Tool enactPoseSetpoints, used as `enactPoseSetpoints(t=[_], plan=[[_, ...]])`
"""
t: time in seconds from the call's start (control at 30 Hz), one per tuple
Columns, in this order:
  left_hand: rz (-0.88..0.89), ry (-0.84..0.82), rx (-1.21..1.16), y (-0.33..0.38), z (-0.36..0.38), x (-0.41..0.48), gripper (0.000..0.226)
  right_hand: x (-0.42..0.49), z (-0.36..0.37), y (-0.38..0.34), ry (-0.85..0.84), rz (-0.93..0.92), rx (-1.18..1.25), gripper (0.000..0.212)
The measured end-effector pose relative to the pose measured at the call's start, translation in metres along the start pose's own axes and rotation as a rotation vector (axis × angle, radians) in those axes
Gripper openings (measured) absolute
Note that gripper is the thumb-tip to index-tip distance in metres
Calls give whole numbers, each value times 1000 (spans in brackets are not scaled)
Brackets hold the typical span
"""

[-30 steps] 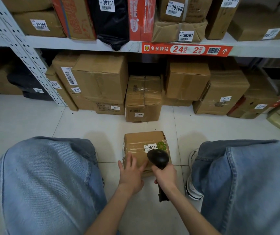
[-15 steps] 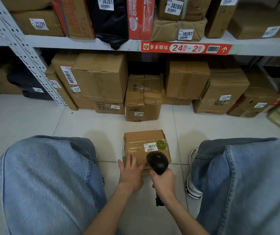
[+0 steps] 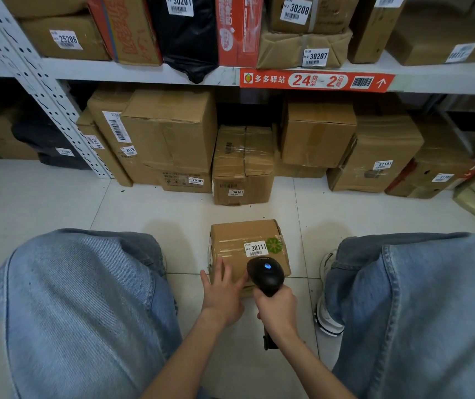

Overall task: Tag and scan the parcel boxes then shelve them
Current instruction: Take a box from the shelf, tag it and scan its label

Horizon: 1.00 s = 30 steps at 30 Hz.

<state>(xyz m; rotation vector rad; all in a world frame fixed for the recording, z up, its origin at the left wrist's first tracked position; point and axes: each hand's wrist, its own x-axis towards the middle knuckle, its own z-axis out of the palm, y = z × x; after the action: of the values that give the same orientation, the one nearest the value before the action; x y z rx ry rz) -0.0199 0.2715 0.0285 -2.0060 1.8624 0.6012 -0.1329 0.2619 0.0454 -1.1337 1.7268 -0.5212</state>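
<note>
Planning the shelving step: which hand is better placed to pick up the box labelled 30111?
Likely left. The left hand rests open on the box, while the right hand grips the scanner.

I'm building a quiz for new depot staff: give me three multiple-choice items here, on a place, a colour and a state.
1. Where is the parcel box tagged 30111?
A on the floor
B on the upper shelf
C on a knee
2. What colour is the light on the scanner?
A red
B blue
C green
3. What is the right hand doing?
A hanging empty
B gripping the scanner
C lying flat on the box
Answers: 1 A, floor tiles show around its base; 2 B, a blue dot glows on its head; 3 B, it curls round the handle.
</note>
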Motion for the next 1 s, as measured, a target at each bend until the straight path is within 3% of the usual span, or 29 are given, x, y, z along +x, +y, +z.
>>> enactPoseSetpoints(t=[1.0], plan=[[1,-1,-10,0,1,1,69,-2,0,0,21,-9,-20,9]])
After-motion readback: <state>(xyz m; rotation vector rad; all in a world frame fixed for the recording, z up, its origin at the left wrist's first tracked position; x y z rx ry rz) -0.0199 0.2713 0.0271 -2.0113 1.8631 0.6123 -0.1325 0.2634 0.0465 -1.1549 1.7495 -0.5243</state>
